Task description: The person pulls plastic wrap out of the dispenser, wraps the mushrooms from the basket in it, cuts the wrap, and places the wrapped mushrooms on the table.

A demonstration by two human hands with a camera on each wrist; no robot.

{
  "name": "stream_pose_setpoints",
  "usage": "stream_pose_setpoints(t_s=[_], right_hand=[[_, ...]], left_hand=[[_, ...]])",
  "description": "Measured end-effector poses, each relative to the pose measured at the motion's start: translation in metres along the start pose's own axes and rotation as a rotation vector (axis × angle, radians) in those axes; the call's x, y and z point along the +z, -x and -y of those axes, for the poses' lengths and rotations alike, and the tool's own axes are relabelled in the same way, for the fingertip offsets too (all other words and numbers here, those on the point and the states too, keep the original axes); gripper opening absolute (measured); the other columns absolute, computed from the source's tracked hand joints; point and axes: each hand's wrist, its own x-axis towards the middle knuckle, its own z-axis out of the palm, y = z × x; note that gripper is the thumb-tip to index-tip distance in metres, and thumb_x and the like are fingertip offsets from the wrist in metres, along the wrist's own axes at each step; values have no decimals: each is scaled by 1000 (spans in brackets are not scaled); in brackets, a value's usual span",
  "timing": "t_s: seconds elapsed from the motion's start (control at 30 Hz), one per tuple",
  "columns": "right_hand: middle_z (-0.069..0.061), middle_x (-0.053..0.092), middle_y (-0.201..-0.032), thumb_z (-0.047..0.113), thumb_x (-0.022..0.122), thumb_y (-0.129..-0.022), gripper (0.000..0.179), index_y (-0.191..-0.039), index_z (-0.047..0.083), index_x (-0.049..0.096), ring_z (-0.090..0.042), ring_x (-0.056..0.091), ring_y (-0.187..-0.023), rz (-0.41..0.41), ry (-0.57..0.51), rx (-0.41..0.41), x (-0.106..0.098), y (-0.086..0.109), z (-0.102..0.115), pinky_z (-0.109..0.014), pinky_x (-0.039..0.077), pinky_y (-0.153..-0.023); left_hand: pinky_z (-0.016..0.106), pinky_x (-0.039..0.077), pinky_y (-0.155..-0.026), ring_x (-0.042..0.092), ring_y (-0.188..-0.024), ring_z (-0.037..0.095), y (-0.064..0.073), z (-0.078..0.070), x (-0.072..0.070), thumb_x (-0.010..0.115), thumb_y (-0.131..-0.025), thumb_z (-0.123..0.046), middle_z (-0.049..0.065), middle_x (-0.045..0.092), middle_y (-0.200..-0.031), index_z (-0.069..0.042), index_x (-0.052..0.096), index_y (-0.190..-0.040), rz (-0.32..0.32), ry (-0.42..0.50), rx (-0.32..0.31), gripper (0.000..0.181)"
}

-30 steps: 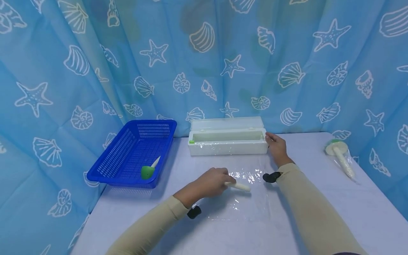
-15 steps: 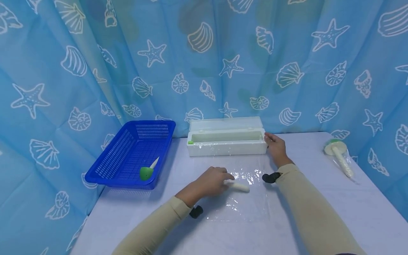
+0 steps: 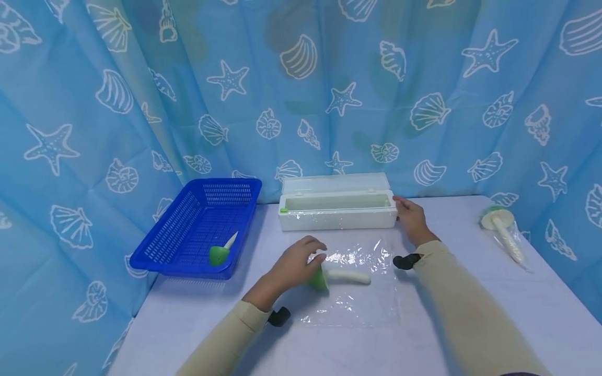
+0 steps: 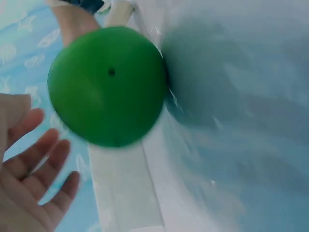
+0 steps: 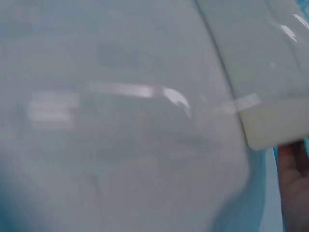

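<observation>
A toy mushroom with a green cap and white stem (image 3: pixel 348 276) lies on its side on a sheet of clear plastic film (image 3: pixel 352 308). My left hand (image 3: pixel 293 261) is just left of its cap, fingers spread and bent; in the left wrist view the fingers stand apart from the round green cap (image 4: pixel 106 87). The film runs to a long white cling film dispenser (image 3: pixel 337 219) with its lid raised. At the dispenser's right end, the fingertips of my right hand (image 3: pixel 413 222) rest against it. The right wrist view shows only part of this hand (image 5: pixel 293 193) beside the box end.
A blue plastic basket (image 3: pixel 195 266) stands at the left, holding another green-capped mushroom (image 3: pixel 219 255). One more mushroom (image 3: pixel 505 235), wrapped in clear film, lies near the table's right edge. A blue seashell-print curtain (image 3: pixel 310 104) hangs right behind the table.
My left hand has let go of the mushroom and moved a little left and up, so its green cap now shows. My right hand stays at the dispenser's end.
</observation>
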Motion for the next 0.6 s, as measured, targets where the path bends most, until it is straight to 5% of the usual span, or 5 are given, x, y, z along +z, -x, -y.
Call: stream_pose_setpoints(t_s=[0.13, 0.3, 0.43, 0.6], right_hand=[[-19, 28, -155, 38, 37, -106, 59, -153, 5, 25, -37, 35, -137, 64, 25, 12, -20, 5, -3, -46, 38, -104], [-22, 38, -148, 34, 44, -104, 55, -147, 0, 37, -38, 40, -132, 142, 179, 32, -48, 32, -5, -48, 40, -102], [-21, 53, -133, 30, 54, -101, 47, -135, -2, 50, -35, 52, -119, 254, 276, 16, -56, 69, -3, -48, 46, -96], [-4, 67, -105, 26, 70, -90, 32, -115, 7, 66, -22, 61, -97, 527, 438, -57, -40, 137, 4, -39, 51, -83]], left_hand=[[32, 50, -78, 59, -92, 15, 28, 16, -16, 65, -94, -25, -3, 60, -102, -13, 61, -104, -3, 70, -60, 16], [32, 50, -82, 60, -89, 12, 65, 26, -32, 75, -85, -20, -6, 65, -92, -12, 70, -95, 256, 121, -26, 15], [27, 48, -82, 59, -88, 6, 83, 20, -36, 83, -77, -29, -10, 65, -94, -13, 74, -101, 417, 99, -12, 31], [22, 47, -77, 54, -80, 1, 95, 16, -27, 87, -68, -34, -17, 59, -90, -19, 74, -101, 488, 24, 23, 38]])
